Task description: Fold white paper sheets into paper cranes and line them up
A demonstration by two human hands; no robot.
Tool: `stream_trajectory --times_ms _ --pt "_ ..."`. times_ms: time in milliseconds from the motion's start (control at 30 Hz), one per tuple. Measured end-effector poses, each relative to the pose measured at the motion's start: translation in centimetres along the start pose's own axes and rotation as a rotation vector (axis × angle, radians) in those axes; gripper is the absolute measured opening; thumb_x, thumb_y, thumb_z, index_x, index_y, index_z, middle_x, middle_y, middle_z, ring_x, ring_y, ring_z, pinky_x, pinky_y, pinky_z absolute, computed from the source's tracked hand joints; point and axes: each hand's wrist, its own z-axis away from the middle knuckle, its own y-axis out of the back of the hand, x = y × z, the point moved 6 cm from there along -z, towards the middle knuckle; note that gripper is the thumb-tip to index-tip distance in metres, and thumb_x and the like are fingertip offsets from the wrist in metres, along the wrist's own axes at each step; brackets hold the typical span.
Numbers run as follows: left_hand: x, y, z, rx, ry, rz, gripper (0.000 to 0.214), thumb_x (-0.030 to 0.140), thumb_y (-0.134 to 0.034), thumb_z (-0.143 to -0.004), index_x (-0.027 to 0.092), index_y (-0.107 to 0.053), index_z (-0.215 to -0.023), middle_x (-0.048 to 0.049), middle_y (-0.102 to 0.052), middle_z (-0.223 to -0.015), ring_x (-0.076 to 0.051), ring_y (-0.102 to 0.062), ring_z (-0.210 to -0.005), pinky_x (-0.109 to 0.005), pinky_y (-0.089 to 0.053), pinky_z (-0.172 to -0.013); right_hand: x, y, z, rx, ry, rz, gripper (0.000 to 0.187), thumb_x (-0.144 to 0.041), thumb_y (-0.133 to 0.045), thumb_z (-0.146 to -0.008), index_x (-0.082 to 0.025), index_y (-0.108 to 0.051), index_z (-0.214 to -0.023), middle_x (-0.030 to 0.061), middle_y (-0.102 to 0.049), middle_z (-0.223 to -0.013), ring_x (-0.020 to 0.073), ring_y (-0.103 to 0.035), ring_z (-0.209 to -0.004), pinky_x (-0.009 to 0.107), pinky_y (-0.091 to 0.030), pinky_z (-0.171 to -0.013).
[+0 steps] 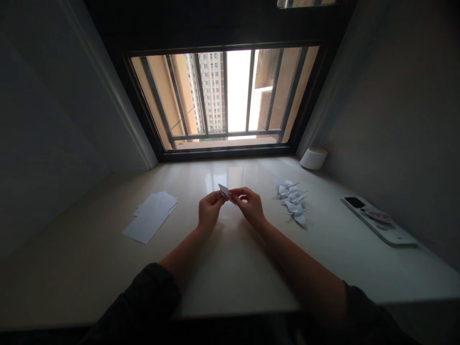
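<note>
Between my two hands, above the middle of the pale sill, is a small folded piece of white paper [223, 189] with a pointed upper end. My left hand [209, 209] pinches it from the left, thumb and fingers together. From the other side my right hand [248, 205] grips its lower right part, the fingers curled. The fingertips hide much of the folds. To the right lies a cluster of folded white paper cranes [293, 199], several of them touching one another. On the left, flat sheets of white paper [153, 218] overlap in a loose stack.
A white phone [390, 234] with a ring-like attachment on its back lies at the right. In the back right corner stands a white cylindrical object [313, 158]. Behind the sill [230, 287] rises a dark-framed window [226, 154] with bars outside. Walls close in both sides.
</note>
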Motion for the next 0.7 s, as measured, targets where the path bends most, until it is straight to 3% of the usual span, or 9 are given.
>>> stream_trajectory --times_ms 133,333,500,700 --pt "0.0 0.0 0.1 -0.001 0.015 0.006 0.027 0.032 -0.073 -0.064 0.017 -0.071 -0.086 -0.0055 -0.071 -0.080 -0.017 -0.062 -0.074 -0.031 -0.047 -0.070 1.9 -0.8 -0.3 -0.095 -0.182 -0.191 0.022 -0.039 -0.068 -0.068 -0.019 -0.066 -0.078 0.0021 -0.065 -0.073 0.0158 -0.058 -0.064 0.029 -0.045 -0.060" --pt "-0.1 -0.1 0.2 -0.003 0.051 0.025 0.029 0.034 -0.074 -0.063 0.017 -0.071 -0.087 -0.0064 -0.071 -0.083 -0.018 -0.062 -0.077 -0.032 -0.048 -0.074 1.7 -0.9 -0.4 -0.162 -0.107 -0.033 0.021 -0.040 -0.061 -0.072 -0.019 -0.059 -0.074 0.0004 -0.060 -0.070 0.0145 -0.055 -0.063 0.028 -0.043 -0.059" --pt "-0.6 0.3 0.0 0.039 0.107 0.078 0.031 0.035 -0.076 -0.061 0.016 -0.071 -0.084 -0.0068 -0.071 -0.081 -0.019 -0.064 -0.077 -0.034 -0.050 -0.074 0.4 -0.8 -0.1 -0.189 0.007 0.068 0.020 -0.037 -0.059 -0.074 -0.019 -0.060 -0.083 0.0016 -0.062 -0.075 0.0154 -0.057 -0.069 0.029 -0.044 -0.063" --pt "-1.0 0.1 -0.3 -0.003 0.122 0.150 0.031 0.034 -0.078 -0.057 0.014 -0.071 -0.080 -0.0062 -0.070 -0.076 -0.018 -0.064 -0.073 -0.036 -0.050 -0.076 0.9 -0.6 -0.3 -0.169 0.003 0.054 0.031 -0.043 -0.071 -0.063 -0.019 -0.062 -0.080 0.0021 -0.063 -0.075 0.0154 -0.057 -0.068 0.028 -0.045 -0.062"
